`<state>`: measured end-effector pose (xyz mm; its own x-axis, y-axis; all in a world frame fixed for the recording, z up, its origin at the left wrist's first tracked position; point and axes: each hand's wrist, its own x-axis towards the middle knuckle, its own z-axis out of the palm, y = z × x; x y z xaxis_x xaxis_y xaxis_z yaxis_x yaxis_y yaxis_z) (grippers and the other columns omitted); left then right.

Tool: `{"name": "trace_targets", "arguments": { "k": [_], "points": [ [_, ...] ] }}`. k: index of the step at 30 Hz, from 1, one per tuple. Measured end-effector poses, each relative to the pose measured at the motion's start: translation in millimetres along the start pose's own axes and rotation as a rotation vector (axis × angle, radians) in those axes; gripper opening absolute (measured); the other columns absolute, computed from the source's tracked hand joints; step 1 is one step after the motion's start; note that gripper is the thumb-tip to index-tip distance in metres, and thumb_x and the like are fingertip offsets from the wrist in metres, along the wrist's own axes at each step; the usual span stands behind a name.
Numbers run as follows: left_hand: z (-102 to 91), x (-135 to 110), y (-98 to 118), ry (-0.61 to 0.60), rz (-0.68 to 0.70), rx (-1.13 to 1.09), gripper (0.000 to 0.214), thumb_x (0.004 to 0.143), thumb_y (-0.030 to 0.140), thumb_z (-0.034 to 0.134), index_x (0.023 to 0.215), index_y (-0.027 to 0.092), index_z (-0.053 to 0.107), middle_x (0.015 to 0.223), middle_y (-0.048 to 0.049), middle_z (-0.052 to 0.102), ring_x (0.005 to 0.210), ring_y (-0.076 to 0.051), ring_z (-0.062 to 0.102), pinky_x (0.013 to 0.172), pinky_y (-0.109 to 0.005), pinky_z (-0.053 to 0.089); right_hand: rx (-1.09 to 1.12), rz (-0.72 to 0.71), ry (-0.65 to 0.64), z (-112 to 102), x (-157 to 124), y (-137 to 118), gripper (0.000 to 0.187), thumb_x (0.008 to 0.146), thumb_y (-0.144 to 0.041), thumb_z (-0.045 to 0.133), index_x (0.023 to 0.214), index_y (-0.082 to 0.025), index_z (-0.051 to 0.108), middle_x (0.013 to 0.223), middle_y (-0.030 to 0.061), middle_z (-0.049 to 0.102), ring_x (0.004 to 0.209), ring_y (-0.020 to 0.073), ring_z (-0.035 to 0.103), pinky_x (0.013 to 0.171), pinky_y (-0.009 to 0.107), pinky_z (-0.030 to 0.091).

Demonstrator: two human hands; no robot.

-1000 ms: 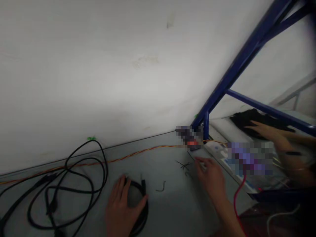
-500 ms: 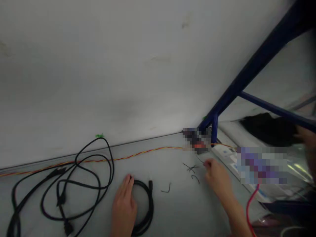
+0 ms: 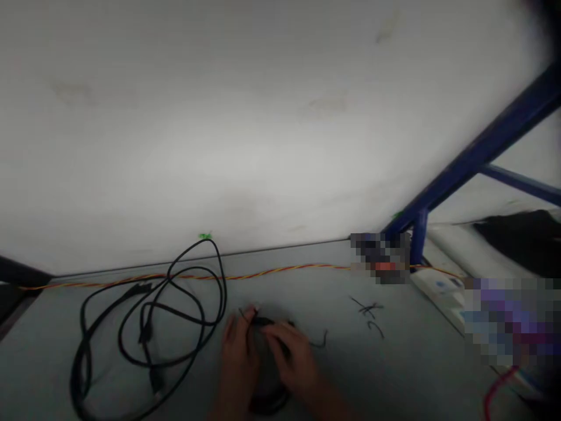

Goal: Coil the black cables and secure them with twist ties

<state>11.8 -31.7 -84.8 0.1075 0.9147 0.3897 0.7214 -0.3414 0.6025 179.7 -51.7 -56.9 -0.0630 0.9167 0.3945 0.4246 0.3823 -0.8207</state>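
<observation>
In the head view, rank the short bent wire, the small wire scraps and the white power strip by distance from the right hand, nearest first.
From the right hand:
1. Short bent black wire, just right of the hand on the grey surface.
2. Small black wire scraps, farther right on the same surface.
3. White power strip, farthest, off to the right near the wall.

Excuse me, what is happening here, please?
A person's left hand and right hand are both at a small coiled black cable on a grey surface. A tangled black cable lies to the left, and short black wire pieces lie to the right.
</observation>
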Motion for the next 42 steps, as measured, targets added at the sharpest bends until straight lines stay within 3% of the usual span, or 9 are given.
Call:
{"name": "trace_targets", "arguments": {
  "k": [6, 9, 16, 20, 24, 28, 32, 37, 42],
  "points": [
    [-28.4, 16, -4, -0.165, -0.053, -0.153, 0.032, 0.102, 0.021, 0.059, 0.133, 0.025, 0.068, 0.127, -0.0079, 0.081, 0.126, -0.024, 0.076, 0.108, -0.042, 0.063, -0.083, -0.031, -0.053, 2, -8, 3, 0.029, 0.107, -0.014, 0.048, 0.119, -0.023, 0.073, 0.101, 0.0071, 0.076, 0.093, 0.0187, 0.075, 0.084, 0.029, 0.063],
    [-33.2, 18, -4, -0.148, -0.021, -0.147, 0.033, 0.104, 0.022, 0.058, 0.136, 0.026, 0.067, 0.132, -0.0083, 0.079, 0.134, -0.024, 0.072, 0.113, -0.044, 0.06, -0.076, -0.026, -0.037, 4, -8, 1, 0.03, 0.108, -0.015, 0.046, 0.119, -0.023, 0.073, 0.101, 0.0073, 0.076, 0.092, 0.0189, 0.075, 0.085, 0.03, 0.062],
    [-29.0, 16, -4, -0.048, 0.089, -0.056, 0.031, 0.106, 0.02, 0.051, 0.122, 0.027, 0.077, 0.119, -0.0086, 0.075, 0.114, -0.022, 0.076, 0.1, -0.037, 0.065, 0.041, 0.039, 0.032, -11, 2, -7, 0.027, 0.11, -0.025, 0.05, 0.11, -0.023, 0.077, 0.095, 0.0067, 0.078, 0.088, 0.0192, 0.075, 0.079, 0.03, 0.063],
    [-33.2, 11, 0, -0.04, 0.146, 0.099, 0.035, 0.099, 0.025, 0.062, 0.131, 0.03, 0.077, 0.115, -0.0096, 0.071, 0.106, -0.027, 0.073, 0.093, -0.045, 0.065, 0.076, 0.072, 0.039, -30, 6, -17, 0.028, 0.11, -0.029, 0.052, 0.109, -0.023, 0.08, 0.089, 0.006, 0.076, 0.08, 0.0187, 0.073, 0.071, 0.028, 0.061],
    [-34.1, 6, 1, -0.047, 0.165, 0.209, 0.049, 0.094, 0.016, 0.059, 0.137, 0.033, 0.076, 0.105, -0.0086, 0.07, 0.097, -0.027, 0.072, 0.085, -0.045, 0.063, -0.114, 0.129, -0.094, -48, -5, -25, 0.031, 0.109, -0.025, 0.049, 0.117, -0.024, 0.079, 0.093, 0.0061, 0.075, 0.077, 0.0187, 0.073, 0.068, 0.027, 0.06],
    [-29.5, 3, -1, -0.044, 0.163, 0.168, 0.056, 0.093, 0.008, 0.053, 0.142, 0.03, 0.073, 0.105, -0.0083, 0.071, 0.096, -0.023, 0.072, 0.088, -0.038, 0.064, -0.48, 0.108, -0.26, -56, -24, -27, 0.033, 0.102, -0.014, 0.048, 0.102, -0.025, 0.079, 0.091, 0.0053, 0.075, 0.073, 0.0209, 0.076, 0.066, 0.03, 0.058],
    [-26.6, 2, -2, -0.025, 0.188, 0.131, 0.056, 0.096, 0.006, 0.051, 0.145, 0.027, 0.07, 0.106, -0.0086, 0.071, 0.095, -0.022, 0.072, 0.088, -0.036, 0.066, -0.69, 0.061, -0.308, -47, -31, -30, 0.032, 0.093, -0.004, 0.051, 0.093, -0.024, 0.076, 0.087, 0.0064, 0.074, 0.066, 0.0215, 0.074, 0.058, 0.03, 0.053],
    [-26.7, 2, 1, 0.004, 0.242, 0.132, 0.055, 0.097, 0.004, 0.052, 0.147, 0.024, 0.067, 0.108, -0.0091, 0.071, 0.097, -0.022, 0.072, 0.088, -0.035, 0.067, -0.803, 0.054, -0.328, -19, -20, -34, 0.033, 0.083, 0.005, 0.055, 0.09, -0.021, 0.075, 0.085, 0.0076, 0.075, 0.062, 0.0207, 0.073, 0.053, 0.028, 0.05],
    [-25.1, 0, 0, 0.02, 0.246, 0.138, 0.058, 0.097, 0.002, 0.051, 0.148, 0.025, 0.065, 0.109, -0.0091, 0.071, 0.098, -0.022, 0.071, 0.089, -0.035, 0.066, -0.773, 0.191, -0.401, 9, -7, -41, 0.034, 0.086, 0.005, 0.055, 0.1, -0.018, 0.077, 0.095, 0.0104, 0.078, 0.077, 0.0224, 0.078, 0.061, 0.027, 0.055]
  ]
}}
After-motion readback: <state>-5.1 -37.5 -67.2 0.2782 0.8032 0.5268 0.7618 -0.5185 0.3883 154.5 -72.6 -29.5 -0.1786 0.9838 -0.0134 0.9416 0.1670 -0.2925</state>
